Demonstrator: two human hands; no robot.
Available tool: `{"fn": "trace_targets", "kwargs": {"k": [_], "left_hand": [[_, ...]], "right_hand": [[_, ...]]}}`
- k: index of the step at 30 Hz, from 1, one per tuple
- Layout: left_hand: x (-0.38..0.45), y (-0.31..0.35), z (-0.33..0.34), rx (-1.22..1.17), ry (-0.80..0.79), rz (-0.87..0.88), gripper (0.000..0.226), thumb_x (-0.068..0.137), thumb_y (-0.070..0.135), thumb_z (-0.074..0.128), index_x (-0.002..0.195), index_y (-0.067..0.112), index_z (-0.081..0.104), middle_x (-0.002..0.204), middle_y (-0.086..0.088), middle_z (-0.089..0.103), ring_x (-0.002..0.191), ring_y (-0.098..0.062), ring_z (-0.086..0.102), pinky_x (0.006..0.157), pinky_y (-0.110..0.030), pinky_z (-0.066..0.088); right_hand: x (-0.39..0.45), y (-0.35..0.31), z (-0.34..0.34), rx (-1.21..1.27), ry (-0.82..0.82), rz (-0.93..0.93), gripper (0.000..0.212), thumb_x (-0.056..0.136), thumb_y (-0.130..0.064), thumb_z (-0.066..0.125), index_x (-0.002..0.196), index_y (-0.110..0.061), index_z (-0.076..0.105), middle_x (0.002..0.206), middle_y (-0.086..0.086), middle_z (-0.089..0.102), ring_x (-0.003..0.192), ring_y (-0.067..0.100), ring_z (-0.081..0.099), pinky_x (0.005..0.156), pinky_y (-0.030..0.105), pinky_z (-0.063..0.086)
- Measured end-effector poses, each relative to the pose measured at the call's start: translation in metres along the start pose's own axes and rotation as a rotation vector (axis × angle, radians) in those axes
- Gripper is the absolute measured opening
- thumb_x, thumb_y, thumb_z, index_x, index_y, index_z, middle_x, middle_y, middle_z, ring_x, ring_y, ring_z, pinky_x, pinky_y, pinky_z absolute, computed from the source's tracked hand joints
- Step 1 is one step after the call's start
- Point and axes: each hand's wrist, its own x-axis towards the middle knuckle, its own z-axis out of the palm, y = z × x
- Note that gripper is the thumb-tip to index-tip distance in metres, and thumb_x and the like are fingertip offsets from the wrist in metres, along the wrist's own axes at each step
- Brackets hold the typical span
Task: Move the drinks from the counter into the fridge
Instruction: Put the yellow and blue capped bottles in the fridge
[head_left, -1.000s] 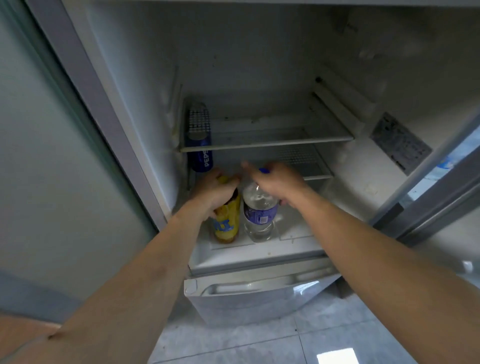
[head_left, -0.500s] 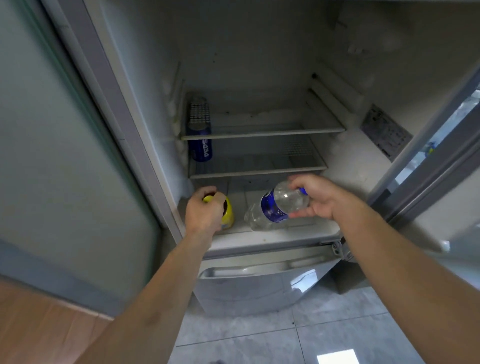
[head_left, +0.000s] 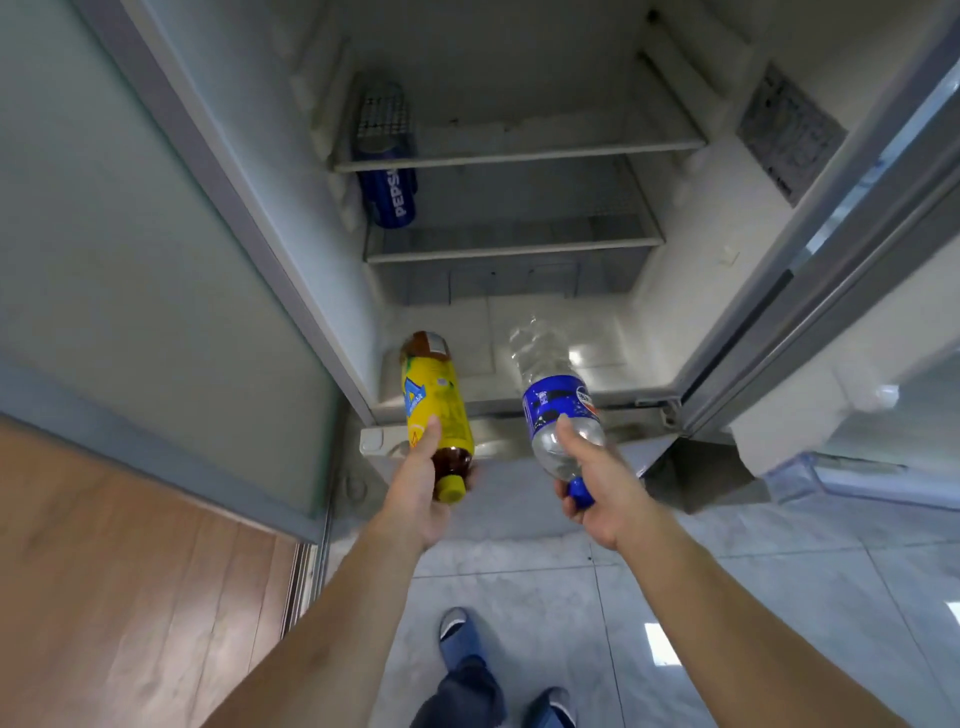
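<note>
Bottles are both in our hands, held out in front of the open fridge, caps toward us and bases pointing at the bottom shelf. Our left hand is wrapped round the neck end of the tea bottle, thumb lying along its yellow label. Our right hand is curled round the shoulder of the water bottle, with the blue cap against the palm. A Pepsi can already stands on a wire shelf higher up, at the left wall.

Handling notes:
1. Both bottles look full, so we judge them moderately heavy for a neck grip; held this way, the weight hangs well forward of the fingers.
2. The walls are thin plastic and should dent under a hard squeeze, the ribbed water bottle most of all.
3. The labels are glossy and probably slippery.
4. We recommend gripping at the labelled waist, or keeping the fingers under the shoulder, when standing each bottle upright.
</note>
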Motion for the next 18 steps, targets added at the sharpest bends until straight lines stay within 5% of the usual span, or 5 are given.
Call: {"fn": "trace_targets", "kwargs": {"k": [5, 9, 15, 18], "left_hand": [[0.005, 0.004, -0.009, 0.064, 0.069, -0.012, 0.059, 0.079, 0.058, 0.07, 0.119, 0.016, 0.062, 0.098, -0.013, 0.067, 0.047, -0.008, 0.058, 0.038, -0.016, 0.045], [0.003, 0.012, -0.006, 0.131, 0.124, 0.052, 0.055, 0.078, 0.059, 0.069, 0.118, 0.022, 0.063, 0.109, -0.016, 0.072, 0.041, -0.007, 0.055, 0.037, -0.015, 0.04], [-0.007, 0.047, 0.024, 0.288, 0.032, 0.257, 0.057, 0.063, 0.063, 0.074, 0.105, 0.027, 0.062, 0.068, -0.003, 0.071, 0.04, -0.012, 0.053, 0.037, -0.022, 0.04], [-0.004, 0.075, 0.052, 0.378, -0.012, 0.383, 0.062, 0.054, 0.069, 0.074, 0.099, 0.029, 0.059, 0.064, 0.0, 0.071, 0.041, -0.012, 0.054, 0.036, -0.021, 0.039]], "right_hand": [[0.003, 0.006, 0.002, 0.075, 0.062, -0.088, 0.051, 0.069, -0.057, 0.08, 0.107, -0.03, 0.061, 0.098, 0.001, 0.064, 0.05, 0.012, 0.05, 0.04, 0.019, 0.039], [0.002, 0.011, 0.005, 0.191, 0.02, -0.124, 0.04, 0.077, -0.05, 0.078, 0.1, -0.022, 0.061, 0.09, 0.011, 0.061, 0.044, 0.011, 0.038, 0.037, 0.017, 0.027], [-0.004, -0.027, 0.029, 0.221, -0.067, -0.339, 0.036, 0.084, -0.04, 0.072, 0.103, -0.014, 0.056, 0.082, 0.006, 0.055, 0.041, 0.011, 0.036, 0.035, 0.016, 0.022], [0.0, -0.059, 0.047, 0.195, -0.081, -0.455, 0.035, 0.081, -0.037, 0.075, 0.103, -0.016, 0.058, 0.085, 0.005, 0.058, 0.04, 0.011, 0.036, 0.035, 0.016, 0.022]]}}
